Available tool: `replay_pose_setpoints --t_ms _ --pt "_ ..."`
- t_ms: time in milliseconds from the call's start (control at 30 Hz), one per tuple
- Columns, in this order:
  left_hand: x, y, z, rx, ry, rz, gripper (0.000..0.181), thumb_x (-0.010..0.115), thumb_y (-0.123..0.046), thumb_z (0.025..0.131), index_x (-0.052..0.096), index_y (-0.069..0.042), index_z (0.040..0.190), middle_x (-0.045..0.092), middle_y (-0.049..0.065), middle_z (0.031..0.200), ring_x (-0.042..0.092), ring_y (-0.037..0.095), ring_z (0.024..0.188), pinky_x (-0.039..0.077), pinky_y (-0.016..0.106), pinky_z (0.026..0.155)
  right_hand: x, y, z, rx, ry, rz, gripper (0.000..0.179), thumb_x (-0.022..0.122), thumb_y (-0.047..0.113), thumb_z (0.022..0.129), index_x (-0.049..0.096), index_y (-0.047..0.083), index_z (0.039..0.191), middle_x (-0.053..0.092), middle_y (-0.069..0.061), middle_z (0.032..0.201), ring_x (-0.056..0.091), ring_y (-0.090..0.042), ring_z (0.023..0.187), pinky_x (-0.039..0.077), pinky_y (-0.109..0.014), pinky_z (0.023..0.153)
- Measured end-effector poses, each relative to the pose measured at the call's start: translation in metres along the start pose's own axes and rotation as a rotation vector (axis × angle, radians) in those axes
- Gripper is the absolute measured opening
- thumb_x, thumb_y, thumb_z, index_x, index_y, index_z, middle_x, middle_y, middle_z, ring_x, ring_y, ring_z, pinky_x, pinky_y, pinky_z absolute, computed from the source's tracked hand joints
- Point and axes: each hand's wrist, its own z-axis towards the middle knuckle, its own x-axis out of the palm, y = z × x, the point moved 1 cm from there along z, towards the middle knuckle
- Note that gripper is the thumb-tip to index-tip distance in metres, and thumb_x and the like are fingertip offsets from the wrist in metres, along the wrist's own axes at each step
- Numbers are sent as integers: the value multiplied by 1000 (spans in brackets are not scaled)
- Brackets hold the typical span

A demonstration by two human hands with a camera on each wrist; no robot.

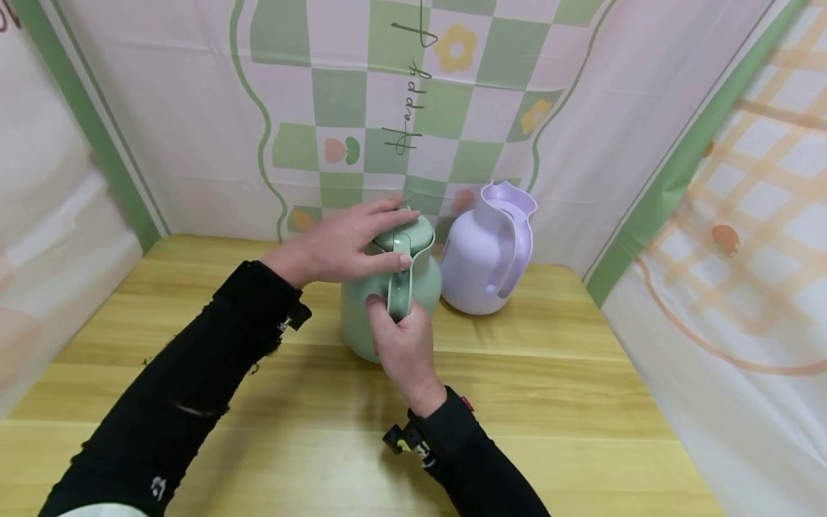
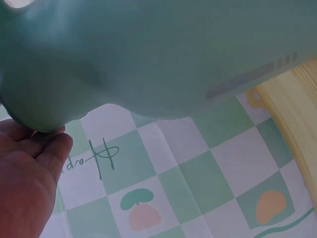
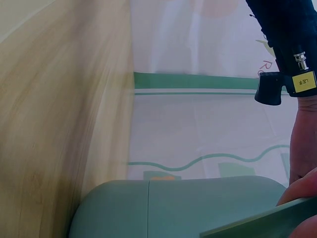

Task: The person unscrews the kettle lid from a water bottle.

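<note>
A pale green thermos jug stands upright on the wooden table, its handle towards me. My right hand grips that handle, the thumb along its left side. Over the green lid lies my left hand. Its fingers stretch across the far side of the top, and the thumb lies straight across the near side by the upper handle. In the left wrist view, the left hand touches the jug's upper end. The right wrist view shows the jug's side and right-hand fingers at the handle.
A lavender jug of the same shape stands just right of the green one, its handle facing me. The wooden table ends at a fabric backdrop with green checks behind. Patterned cloth hangs on the right.
</note>
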Motion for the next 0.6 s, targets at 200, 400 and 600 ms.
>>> replay_pose_setpoints --t_ms 200,400,600 --pt "1 0 1 -16 1 21 69 57 -55 100 45 -23 160 26 11 172 30 32 157 33 51 122 0 0 0 -9 4 13 47 55 28 108 38 12 67 36 -6 48 34 -25 40 30 -34 46" --pt "1 0 0 -23 0 31 70 59 -56 99 45 -23 159 27 12 171 30 33 156 33 51 121 0 0 1 -21 1 13 46 55 26 108 38 12 67 36 -6 49 34 -25 40 30 -34 46" --pt "3 -2 0 -30 -17 37 70 59 -56 100 47 -20 159 30 13 170 35 32 154 37 49 119 1 -1 0 -15 -12 7 46 55 26 107 39 11 66 37 -6 48 35 -25 40 30 -33 46"
